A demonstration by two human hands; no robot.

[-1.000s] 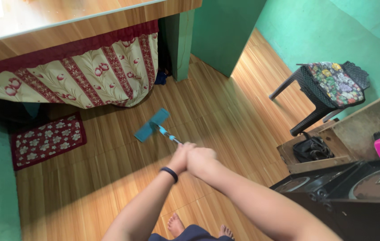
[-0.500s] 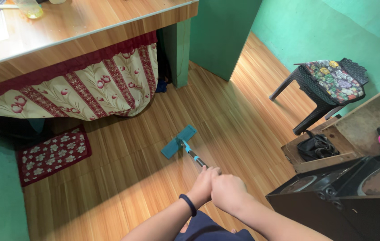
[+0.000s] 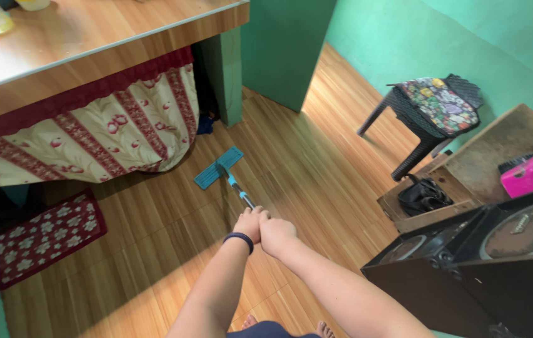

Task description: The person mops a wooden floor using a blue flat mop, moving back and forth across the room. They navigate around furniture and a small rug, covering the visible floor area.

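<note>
Both my hands grip the handle of a flat mop. My left hand (image 3: 249, 223), with a dark band on the wrist, sits lower on the pole; my right hand (image 3: 277, 233) is closed just behind it. The blue and black pole (image 3: 237, 189) slants away to a teal rectangular mop head (image 3: 218, 168) lying flat on the wooden plank floor (image 3: 153, 250), close to the hem of a floral curtain (image 3: 91, 138) under a wooden counter (image 3: 91, 37).
A red flowered mat (image 3: 41, 239) lies at the left. A dark plastic chair with a floral cushion (image 3: 432, 109) stands at the right wall. Black speaker boxes (image 3: 485, 263), a wooden crate holding a black bag (image 3: 424, 196) and a pink item (image 3: 532, 172) crowd the right side.
The mop head was pulled back toward me half a second ago and is now pushed forward again toward the curtain. My arms have stretched out with it.
</note>
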